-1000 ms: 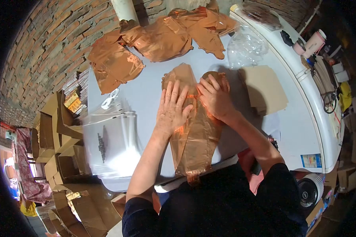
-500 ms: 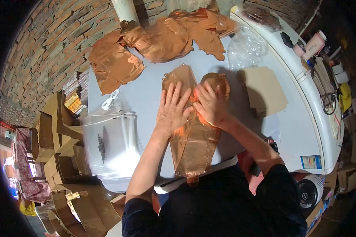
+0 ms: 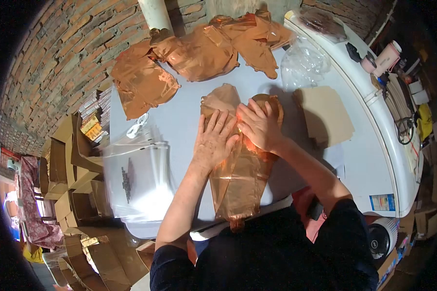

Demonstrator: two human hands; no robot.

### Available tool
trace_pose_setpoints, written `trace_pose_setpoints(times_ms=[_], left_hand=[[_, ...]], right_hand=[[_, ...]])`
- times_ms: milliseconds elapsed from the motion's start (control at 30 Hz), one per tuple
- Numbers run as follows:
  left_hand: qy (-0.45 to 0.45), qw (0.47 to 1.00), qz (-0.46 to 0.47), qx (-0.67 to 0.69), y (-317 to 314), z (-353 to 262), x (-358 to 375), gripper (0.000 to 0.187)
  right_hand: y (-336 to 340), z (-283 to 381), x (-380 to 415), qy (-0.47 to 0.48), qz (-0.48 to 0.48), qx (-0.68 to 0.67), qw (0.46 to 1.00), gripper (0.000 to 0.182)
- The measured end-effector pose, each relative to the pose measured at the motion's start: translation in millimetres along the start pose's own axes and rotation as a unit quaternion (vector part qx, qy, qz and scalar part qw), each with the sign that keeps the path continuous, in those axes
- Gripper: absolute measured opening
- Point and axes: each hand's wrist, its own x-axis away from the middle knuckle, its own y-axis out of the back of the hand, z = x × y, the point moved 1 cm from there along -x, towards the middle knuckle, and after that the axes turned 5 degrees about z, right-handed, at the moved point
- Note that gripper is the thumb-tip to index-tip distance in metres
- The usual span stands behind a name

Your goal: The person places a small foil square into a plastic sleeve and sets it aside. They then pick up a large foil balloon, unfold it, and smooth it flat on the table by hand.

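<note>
A flat copper-coloured foil piece [image 3: 238,182] lies on the pale table [image 3: 189,104], its narrow end at the near edge and two rounded lobes at the far end. My left hand [image 3: 214,138] rests flat on its left lobe, fingers spread and pointing away from me. My right hand [image 3: 260,125] lies on the right lobe near the middle, fingers apart and slanting to the left. Neither hand grips anything. The foil under both palms is hidden.
More copper foil pieces [image 3: 199,53] lie along the back. Clear plastic bags [image 3: 138,179] are at the left, beige card sheets [image 3: 327,116] at the right, with crumpled clear plastic [image 3: 303,63] behind them. Cardboard boxes [image 3: 73,155] stand left of the table.
The view has shifted slightly, so the table and foil appear a little lower. Both hands stay flat on the foil, with hardly any movement over it.
</note>
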Motion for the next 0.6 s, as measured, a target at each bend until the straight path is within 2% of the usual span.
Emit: trace_pose_setpoints(times_ms=[167,267,367,467,600], left_hand=[[0.002,1.0,0.006,-0.008,-0.4,0.1,-0.2,0.057],[0.002,1.0,0.0,-0.002,1.4,-1.4,-0.2,0.057],[0.003,1.0,0.002,0.0,0.2,-0.3,-1.6,0.057],[0.006,1.0,0.005,-0.004,-1.7,0.3,-1.1,0.056],[0.006,1.0,0.009,-0.009,-4.4,1.1,-0.7,0.055]], right_hand=[[-17.7,-17.4,-12.4,0.011,-0.035,0.025,0.999,0.04],[-20.8,-24.6,-24.1,0.015,-0.024,0.04,0.999,0.043],[-27.4,-29.0,-40.6,-0.059,0.061,0.04,0.996,0.049],[-37.4,-36.5,-51.8,-0.07,0.078,0.066,0.992,0.052],[-27.1,-61.2,-67.0,-0.101,0.127,0.089,0.983,0.042]])
